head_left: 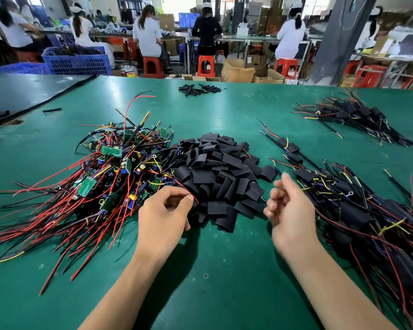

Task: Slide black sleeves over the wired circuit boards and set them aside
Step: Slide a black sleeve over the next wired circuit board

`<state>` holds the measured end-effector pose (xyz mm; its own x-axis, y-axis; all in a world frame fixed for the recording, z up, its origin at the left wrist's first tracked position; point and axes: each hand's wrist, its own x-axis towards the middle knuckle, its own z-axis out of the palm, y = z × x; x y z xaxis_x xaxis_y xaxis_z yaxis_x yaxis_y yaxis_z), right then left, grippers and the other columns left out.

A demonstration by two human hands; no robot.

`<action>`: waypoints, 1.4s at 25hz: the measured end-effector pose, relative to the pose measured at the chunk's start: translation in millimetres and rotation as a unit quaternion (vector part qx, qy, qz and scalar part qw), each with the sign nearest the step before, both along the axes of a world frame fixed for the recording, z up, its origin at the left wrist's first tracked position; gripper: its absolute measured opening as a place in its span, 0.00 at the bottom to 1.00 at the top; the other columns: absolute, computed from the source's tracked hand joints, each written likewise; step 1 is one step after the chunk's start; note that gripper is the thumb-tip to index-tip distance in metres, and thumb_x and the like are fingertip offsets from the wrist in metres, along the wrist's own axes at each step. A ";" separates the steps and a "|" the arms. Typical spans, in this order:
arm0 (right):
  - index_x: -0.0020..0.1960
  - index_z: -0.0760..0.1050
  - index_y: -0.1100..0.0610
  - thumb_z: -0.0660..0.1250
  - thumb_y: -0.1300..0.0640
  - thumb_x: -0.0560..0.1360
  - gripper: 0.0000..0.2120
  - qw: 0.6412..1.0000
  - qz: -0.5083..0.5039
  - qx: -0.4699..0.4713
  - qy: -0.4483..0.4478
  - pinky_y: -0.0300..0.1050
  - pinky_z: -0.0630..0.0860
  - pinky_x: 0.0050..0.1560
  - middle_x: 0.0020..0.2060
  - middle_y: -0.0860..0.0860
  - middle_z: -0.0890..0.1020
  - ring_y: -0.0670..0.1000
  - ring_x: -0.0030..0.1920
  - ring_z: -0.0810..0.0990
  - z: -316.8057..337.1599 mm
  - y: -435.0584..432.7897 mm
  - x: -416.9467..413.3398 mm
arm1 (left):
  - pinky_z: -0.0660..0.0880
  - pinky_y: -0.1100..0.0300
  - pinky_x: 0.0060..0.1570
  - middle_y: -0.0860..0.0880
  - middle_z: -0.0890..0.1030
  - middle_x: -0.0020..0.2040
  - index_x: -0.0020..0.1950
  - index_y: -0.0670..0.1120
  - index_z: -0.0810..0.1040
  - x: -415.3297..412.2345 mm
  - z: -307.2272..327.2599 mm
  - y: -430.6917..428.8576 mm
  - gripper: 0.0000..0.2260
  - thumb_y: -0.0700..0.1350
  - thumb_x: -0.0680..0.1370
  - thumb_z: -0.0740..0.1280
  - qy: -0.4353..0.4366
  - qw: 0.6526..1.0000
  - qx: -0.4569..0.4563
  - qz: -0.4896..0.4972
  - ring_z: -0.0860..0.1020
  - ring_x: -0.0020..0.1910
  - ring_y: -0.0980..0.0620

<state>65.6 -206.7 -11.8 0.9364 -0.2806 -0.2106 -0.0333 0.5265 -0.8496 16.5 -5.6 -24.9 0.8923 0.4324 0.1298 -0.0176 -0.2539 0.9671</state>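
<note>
Room: workshop; people sit on red stools (153, 66) at long benches beyond the table's far edge, and a blue crate (76, 60) stands at far left.
Surface: smooth green table (224, 277), slightly glossy; a dark panel (22, 91) butts against its left far edge.
Open room: bare green shows between the 2 forearms and in a broad band behind the piles.
Circuit boards (110, 167): tangled heap at left, with small green boards, stiff red, black and yellow leads fanning toward the near-left edge.
Black sleeves (222, 172): matte, flattened short tubes heaped at centre, touching the board heap.
Sleeved boards (367, 210): heap along the right edge; a 2nd heap (351, 115) lies far right, well apart.
Left hand (163, 217): thumb and forefinger pinch a thin red wire (182, 186) at the near-left rim of the sleeve heap.
Right hand (289, 210): blurred, fingers loosely curled, holding nothing, between the sleeves and the sleeved heap.
</note>
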 end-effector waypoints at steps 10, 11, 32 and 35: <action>0.39 0.79 0.49 0.73 0.54 0.75 0.06 0.835 0.147 -0.492 -0.197 0.30 0.70 0.39 0.34 0.42 0.82 0.39 0.35 0.77 -21.5 25.8 -22.5 | 0.73 0.57 0.32 0.51 0.84 0.34 0.70 0.50 0.71 7.0 0.0 19.6 0.18 0.41 0.80 0.66 0.007 0.990 -0.101 0.100 0.76 0.21 0.50; 0.39 0.80 0.48 0.73 0.55 0.75 0.07 0.823 0.148 -0.505 -0.214 0.30 0.71 0.41 0.36 0.41 0.83 0.39 0.39 0.79 -21.5 26.7 -23.8 | 0.73 0.56 0.33 0.52 0.84 0.34 0.70 0.50 0.72 7.1 -0.1 20.2 0.18 0.41 0.80 0.66 0.011 0.991 -0.093 0.097 0.76 0.21 0.50; 0.43 0.82 0.49 0.65 0.47 0.77 0.10 0.695 0.138 -0.689 -0.152 0.43 0.66 0.35 0.36 0.45 0.81 0.53 0.40 0.78 45.9 128.1 31.3 | 0.72 0.60 0.23 0.48 0.80 0.27 0.44 0.45 0.79 7.7 -7.5 18.8 0.06 0.40 0.80 0.65 -0.022 0.995 -0.041 0.094 0.78 0.20 0.46; 0.36 0.80 0.48 0.67 0.47 0.75 0.11 0.762 0.141 -0.614 -0.149 0.40 0.66 0.32 0.31 0.41 0.80 0.45 0.36 0.77 63.9 119.8 40.9 | 0.74 0.56 0.25 0.52 0.81 0.29 0.47 0.46 0.78 8.3 -7.4 19.4 0.05 0.40 0.80 0.64 -0.017 0.994 -0.063 0.089 0.80 0.22 0.45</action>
<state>106.5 -86.9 52.2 0.9510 0.1271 0.2818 0.2926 -0.6644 -0.6877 24.8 13.8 -32.3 0.7957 0.5983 0.0942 -0.0167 -0.1337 0.9909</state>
